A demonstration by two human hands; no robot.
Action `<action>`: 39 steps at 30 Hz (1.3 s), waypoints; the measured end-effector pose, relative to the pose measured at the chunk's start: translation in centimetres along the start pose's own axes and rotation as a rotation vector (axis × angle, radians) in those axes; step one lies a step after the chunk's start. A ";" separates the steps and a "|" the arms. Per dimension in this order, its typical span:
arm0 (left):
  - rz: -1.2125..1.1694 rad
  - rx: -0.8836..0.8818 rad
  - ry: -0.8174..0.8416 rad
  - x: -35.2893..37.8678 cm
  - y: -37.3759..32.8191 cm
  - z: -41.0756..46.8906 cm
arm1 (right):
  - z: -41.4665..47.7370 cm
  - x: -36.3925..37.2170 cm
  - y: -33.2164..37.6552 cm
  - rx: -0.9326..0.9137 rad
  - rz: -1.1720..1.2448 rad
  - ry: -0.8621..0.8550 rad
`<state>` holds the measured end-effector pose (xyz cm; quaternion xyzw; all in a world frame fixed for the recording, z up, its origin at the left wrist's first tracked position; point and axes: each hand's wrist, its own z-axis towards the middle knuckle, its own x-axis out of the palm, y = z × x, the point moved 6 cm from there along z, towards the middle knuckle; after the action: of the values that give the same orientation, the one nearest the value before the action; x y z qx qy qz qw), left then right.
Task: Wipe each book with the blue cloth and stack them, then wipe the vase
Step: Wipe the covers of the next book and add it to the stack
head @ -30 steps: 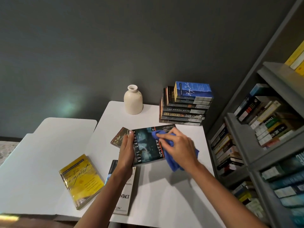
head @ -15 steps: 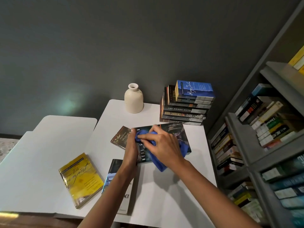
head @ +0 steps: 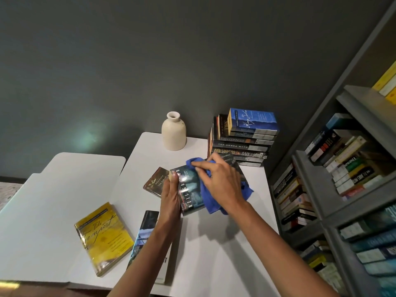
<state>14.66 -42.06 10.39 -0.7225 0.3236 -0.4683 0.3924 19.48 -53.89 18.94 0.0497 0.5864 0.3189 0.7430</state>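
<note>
My left hand grips the left edge of a dark Neil Gaiman book lying in the middle of the white table. My right hand holds the blue cloth bunched on the book's cover, fingers near its far edge. A stack of several books stands at the back right, a blue one on top. The cream vase stands upright at the back, left of the stack. A brown Tom Sawyer book, a yellow book and a partly hidden book under my left forearm lie flat.
A second white table adjoins on the left. A grey bookshelf full of books stands close on the right. The dark wall rises right behind the vase and stack.
My right hand swept the cloth from the book's right side to the left, and now sits further up toward the far edge. My left hand kept its hold on the book.
</note>
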 end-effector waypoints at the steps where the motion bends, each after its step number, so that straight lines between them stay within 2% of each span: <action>1: 0.011 0.012 -0.006 -0.1 -0.2 0.0 | 0.2 -0.5 -1.3 0.057 -0.010 -0.023; 4: 0.078 0.090 -0.033 -0.7 -1.5 0.0 | 0.2 -1.6 -5.3 0.234 -0.014 -0.084; 6: 0.111 0.125 -0.030 -0.4 -1.9 0.0 | 0.1 -1.6 -5.4 0.261 0.000 -0.119; 8: 0.126 0.134 -0.012 0.3 -2.1 -0.1 | 0.0 -0.9 -3.1 0.200 0.022 -0.114; 12: 0.139 0.171 -0.032 0.3 -2.3 0.0 | -1.1 0.7 2.9 -0.061 0.074 -0.062; 14: 0.136 0.166 -0.036 0.3 -2.4 0.0 | -1.2 0.6 2.9 -0.092 0.089 -0.055; 19: 0.145 0.193 -0.026 -0.9 -2.7 -0.2 | 0.1 -1.4 -5.2 0.242 0.041 -0.127; 23: 0.124 0.153 -0.043 -1.7 -2.7 0.2 | 0.1 -1.8 -6.5 0.308 0.041 -0.159; 26: 0.141 0.127 -0.035 -0.9 -2.9 0.5 | -0.3 -1.1 -4.4 0.235 0.036 -0.147; 32: 0.089 -0.004 0.053 0.2 -1.2 1.4 | -1.3 0.5 2.1 -0.104 0.190 0.016; 39: -0.051 -0.065 0.045 -1.0 0.1 2.3 | -4.4 0.6 1.7 -0.234 0.200 0.110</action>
<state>16.41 -40.65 9.23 -0.7322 0.3291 -0.4835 0.3491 14.84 -53.58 17.83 0.0036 0.5772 0.4597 0.6749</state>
